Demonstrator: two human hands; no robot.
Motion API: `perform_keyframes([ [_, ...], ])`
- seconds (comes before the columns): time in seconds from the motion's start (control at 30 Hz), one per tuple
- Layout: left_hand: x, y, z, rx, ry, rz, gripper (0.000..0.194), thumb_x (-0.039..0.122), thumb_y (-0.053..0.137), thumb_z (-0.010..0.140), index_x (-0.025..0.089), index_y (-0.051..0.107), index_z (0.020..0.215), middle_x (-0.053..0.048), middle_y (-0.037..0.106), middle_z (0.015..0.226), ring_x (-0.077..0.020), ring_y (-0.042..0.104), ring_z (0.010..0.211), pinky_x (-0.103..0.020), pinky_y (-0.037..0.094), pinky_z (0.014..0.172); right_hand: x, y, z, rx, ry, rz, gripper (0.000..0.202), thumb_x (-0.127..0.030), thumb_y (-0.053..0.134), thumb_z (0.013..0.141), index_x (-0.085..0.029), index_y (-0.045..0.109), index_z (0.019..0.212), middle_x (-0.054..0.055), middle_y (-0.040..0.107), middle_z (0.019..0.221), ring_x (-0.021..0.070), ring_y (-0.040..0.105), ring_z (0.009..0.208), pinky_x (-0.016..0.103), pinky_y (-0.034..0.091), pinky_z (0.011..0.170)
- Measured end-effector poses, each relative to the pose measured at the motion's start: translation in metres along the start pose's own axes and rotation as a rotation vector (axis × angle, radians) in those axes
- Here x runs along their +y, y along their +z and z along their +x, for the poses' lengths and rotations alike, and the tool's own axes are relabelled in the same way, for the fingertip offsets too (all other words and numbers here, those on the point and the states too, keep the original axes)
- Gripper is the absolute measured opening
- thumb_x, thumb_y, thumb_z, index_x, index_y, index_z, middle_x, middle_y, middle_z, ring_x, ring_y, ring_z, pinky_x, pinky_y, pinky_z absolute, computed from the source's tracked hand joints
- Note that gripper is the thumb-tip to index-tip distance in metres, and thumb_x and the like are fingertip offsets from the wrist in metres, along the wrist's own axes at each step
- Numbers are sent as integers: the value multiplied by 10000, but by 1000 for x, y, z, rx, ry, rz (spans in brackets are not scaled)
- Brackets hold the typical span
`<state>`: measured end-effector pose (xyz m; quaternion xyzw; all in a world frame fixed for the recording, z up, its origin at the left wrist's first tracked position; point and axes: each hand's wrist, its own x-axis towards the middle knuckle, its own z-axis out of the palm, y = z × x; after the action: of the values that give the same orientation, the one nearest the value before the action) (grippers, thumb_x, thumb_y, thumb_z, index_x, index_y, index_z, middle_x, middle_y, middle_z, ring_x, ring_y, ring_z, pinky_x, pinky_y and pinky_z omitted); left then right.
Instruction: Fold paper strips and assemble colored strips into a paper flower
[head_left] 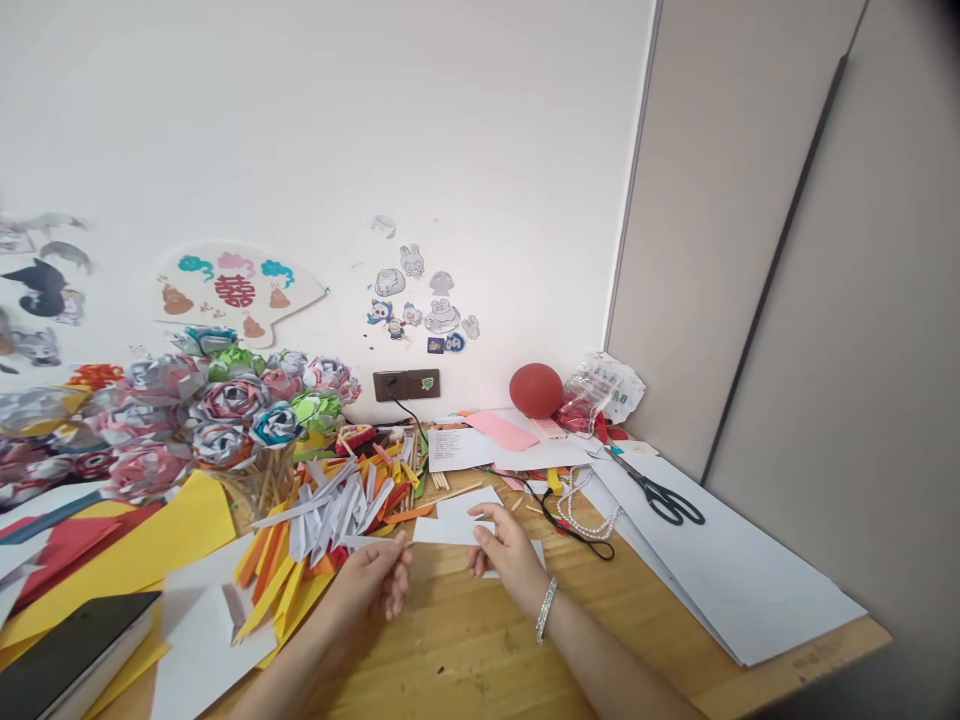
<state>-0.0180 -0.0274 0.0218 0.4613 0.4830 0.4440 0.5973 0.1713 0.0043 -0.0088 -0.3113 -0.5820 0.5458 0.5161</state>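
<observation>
Both my hands meet over the wooden table (465, 650) near its middle. My left hand (379, 575) pinches the left end of a white paper strip (442, 530). My right hand (506, 555), with a bracelet on its wrist, holds the strip's right end with the fingers curled. Under and behind the strip lie more white paper pieces (469, 500). A pile of folded white, orange and yellow paper strips (330, 520) spreads just left of my left hand.
Paper flowers (225, 410) stand in a jar at the left. Yellow and red sheets (150, 545) and a dark book (67, 650) lie front left. Black scissors (664, 495) rest on large white sheets (720, 570) at right; a red ball (535, 389) sits by the wall.
</observation>
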Motion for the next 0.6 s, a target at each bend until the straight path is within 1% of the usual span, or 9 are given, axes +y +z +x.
perform_keyframes([
  [0.03,-3,1,0,-9,-53,-38,428,566,566,660,146,515,596,41,545,371,-51,442,272,-147,285,308,1,0,0,51,-28,-43,292,-396,443,801,-159,431,971,-27,564,560,105,521,461,226,406,489],
  [0.1,-9,6,-1,-134,-162,-22,489,608,549,645,120,545,615,-5,584,390,-75,484,272,-155,308,294,0,1,-3,121,-99,-218,201,-327,415,824,-164,462,932,6,588,657,121,551,542,249,426,549],
  [0.13,-12,10,-2,-208,-182,-19,493,605,553,647,112,563,673,-15,602,411,-93,517,293,-160,330,301,-1,2,-5,125,-144,-337,173,-289,416,825,-165,486,923,23,601,717,132,563,597,260,430,584],
  [0.2,-15,17,-5,-295,-185,-37,481,584,539,679,113,569,774,-41,650,493,-110,563,341,-174,381,335,-5,8,-10,73,-236,-563,154,-222,444,808,-175,539,920,43,613,830,160,570,724,280,428,660],
  [0.23,-16,19,-6,-315,-177,-54,461,569,528,701,117,565,785,-54,667,543,-113,581,372,-178,402,359,-7,11,-13,25,-279,-643,159,-200,469,794,-182,561,922,44,615,868,171,564,781,287,423,697],
  [0.3,-16,22,-7,-312,-147,-89,414,534,524,728,122,558,739,-59,675,608,-106,598,420,-182,429,404,-11,17,-18,-81,-334,-707,195,-189,527,765,-199,583,952,38,620,917,182,549,861,294,416,757],
  [0.4,-17,20,-4,-234,-88,-118,351,482,582,713,134,547,695,-17,649,605,-94,603,475,-175,445,455,-14,21,-21,-178,-351,-658,286,-222,566,758,-222,576,1044,36,618,1016,183,534,950,303,409,830],
  [0.47,-17,17,-1,-183,-66,-96,348,479,617,681,138,549,704,2,634,592,-93,602,493,-178,452,478,-13,20,-20,-186,-324,-600,298,-235,525,792,-226,567,1088,45,607,1073,183,530,989,309,417,845],
  [0.6,-19,16,4,-139,-62,-29,422,544,643,600,141,539,666,11,625,591,-98,596,471,-201,456,482,-7,18,-17,-165,-231,-475,295,-224,437,839,-199,576,1098,68,616,1069,180,563,974,311,454,825],
])
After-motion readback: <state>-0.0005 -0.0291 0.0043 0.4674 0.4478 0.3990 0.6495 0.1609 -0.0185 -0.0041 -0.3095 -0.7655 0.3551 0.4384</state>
